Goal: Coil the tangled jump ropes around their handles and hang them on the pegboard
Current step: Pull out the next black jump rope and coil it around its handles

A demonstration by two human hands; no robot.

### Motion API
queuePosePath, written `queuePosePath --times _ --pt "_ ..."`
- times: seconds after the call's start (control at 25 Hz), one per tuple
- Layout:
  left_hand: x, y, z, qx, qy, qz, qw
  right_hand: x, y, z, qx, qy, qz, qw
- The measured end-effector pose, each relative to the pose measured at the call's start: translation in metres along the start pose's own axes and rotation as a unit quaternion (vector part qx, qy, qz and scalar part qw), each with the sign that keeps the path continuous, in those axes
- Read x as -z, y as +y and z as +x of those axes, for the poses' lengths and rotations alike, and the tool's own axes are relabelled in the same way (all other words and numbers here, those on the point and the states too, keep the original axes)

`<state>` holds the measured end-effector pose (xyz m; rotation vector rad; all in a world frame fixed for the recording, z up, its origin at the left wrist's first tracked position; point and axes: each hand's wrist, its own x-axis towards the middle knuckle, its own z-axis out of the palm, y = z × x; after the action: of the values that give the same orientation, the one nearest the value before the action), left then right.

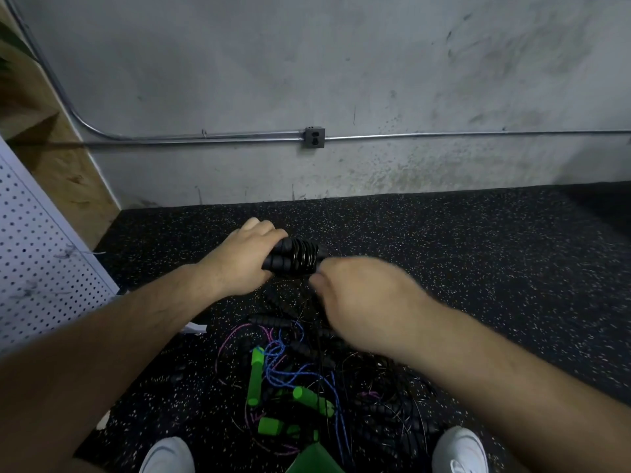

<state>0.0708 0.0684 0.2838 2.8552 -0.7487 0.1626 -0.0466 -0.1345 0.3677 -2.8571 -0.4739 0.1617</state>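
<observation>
A pair of black foam handles point(278, 261), laid side by side, is gripped at one end by the left hand point(239, 264), whose fingers are curled round them, above a black speckled rubber floor point(478, 268). Several turns of thin black rope point(304, 255) are wound tightly round the middle of the handles. The right hand point(362, 291) is held just beside the free end of the handles with its fingers curled downward; it is blurred, and whether anything is pinched in it cannot be told. Below the hands, on the floor, a tangled pile of jump ropes point(375, 387) is spread out: bright green handles point(256, 377), a blue braided cord point(283, 370), thin pink cords point(232, 336) and more black handles and cords are mixed together. Two white shoes point(167, 455) are seen at the bottom edge, one on each side of the pile. A white pegboard point(41, 268) is seen at the far left, well apart from the hands, with a wooden panel point(44, 141) behind it. A stained grey concrete wall point(307, 63) is crossed by a metal conduit point(444, 134) and a grey outlet box point(314, 138).
</observation>
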Motion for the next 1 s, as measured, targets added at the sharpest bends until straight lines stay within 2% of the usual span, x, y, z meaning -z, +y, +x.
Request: queuePosePath --times 0.12,0.32,0.4,0.44,0.48,0.52,0.56,0.68,0.76,0.92,1.0 --pt "-0.003 0.016 -0.002 -0.049 -0.016 -0.018 0.999 0.022 0.025 0.016 0.001 0.099 -0.103 0.990" --pt "0.009 0.060 -0.016 -0.146 -0.043 -0.085 0.985 0.025 0.088 0.052 0.021 0.161 -0.074 0.984" --pt "0.020 0.078 -0.025 -0.132 -0.053 -0.161 0.977 0.016 0.109 0.064 0.008 0.133 0.019 0.991" --pt "0.025 0.084 -0.028 -0.114 -0.050 -0.210 0.970 0.012 0.115 0.063 0.007 0.111 0.108 0.988" --pt "0.030 0.088 -0.030 -0.098 -0.033 -0.247 0.963 0.004 0.118 0.061 0.000 0.082 0.223 0.971" --pt "0.033 0.089 -0.031 -0.083 -0.004 -0.262 0.961 -0.007 0.118 0.057 -0.010 0.044 0.337 0.940" --pt "0.035 0.088 -0.030 -0.064 0.025 -0.261 0.963 -0.019 0.111 0.050 -0.022 -0.005 0.388 0.921" --pt "0.035 0.075 -0.023 -0.010 0.054 -0.194 0.980 -0.065 0.068 0.035 -0.028 -0.103 0.346 0.932" --pt "0.030 0.062 -0.018 -0.003 0.039 -0.131 0.991 -0.083 0.040 0.030 -0.036 -0.104 0.359 0.927" --pt "0.023 0.049 -0.010 0.001 0.004 -0.075 0.997 -0.074 0.006 0.018 -0.025 -0.113 0.301 0.947" --pt "0.022 0.048 -0.010 -0.021 -0.006 -0.067 0.998 -0.050 -0.001 0.009 -0.005 -0.095 0.195 0.976"
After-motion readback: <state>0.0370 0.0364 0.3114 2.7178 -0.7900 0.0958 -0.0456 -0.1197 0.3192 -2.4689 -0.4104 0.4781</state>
